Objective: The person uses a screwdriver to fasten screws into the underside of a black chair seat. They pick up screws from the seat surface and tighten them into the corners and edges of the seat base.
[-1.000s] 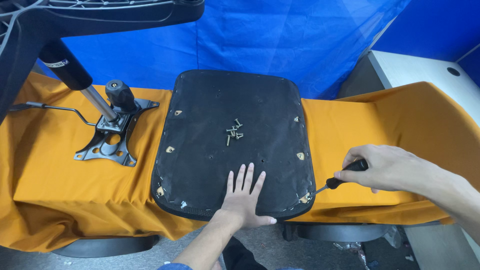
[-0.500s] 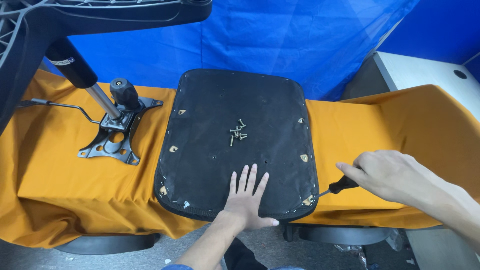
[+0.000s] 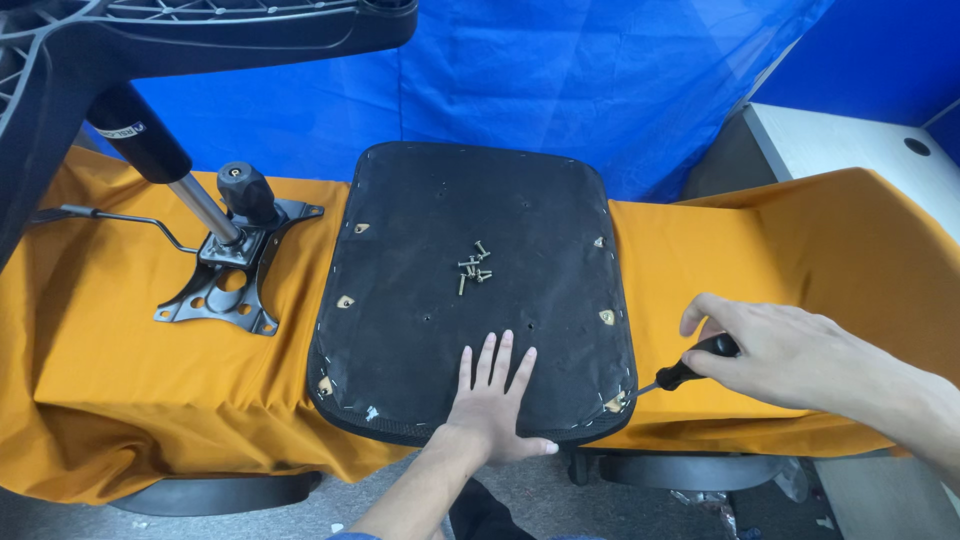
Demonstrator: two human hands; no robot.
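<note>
1. A black seat pan (image 3: 470, 300) lies underside up in the middle of the orange-draped table (image 3: 120, 400), its front edge reaching the table's near edge.
2. The left hand (image 3: 492, 400) presses flat on it near that front edge, fingers spread wide and holding nothing.
3. The right hand (image 3: 775, 345) is closed around a black-handled screwdriver (image 3: 690, 368), whose tip meets the seat's front right corner.
4. Loose screws (image 3: 473, 268) sit clustered at the seat's centre.
5. A chair mechanism plate (image 3: 230, 285) with its gas cylinder lies toward the table's left end.
</note>
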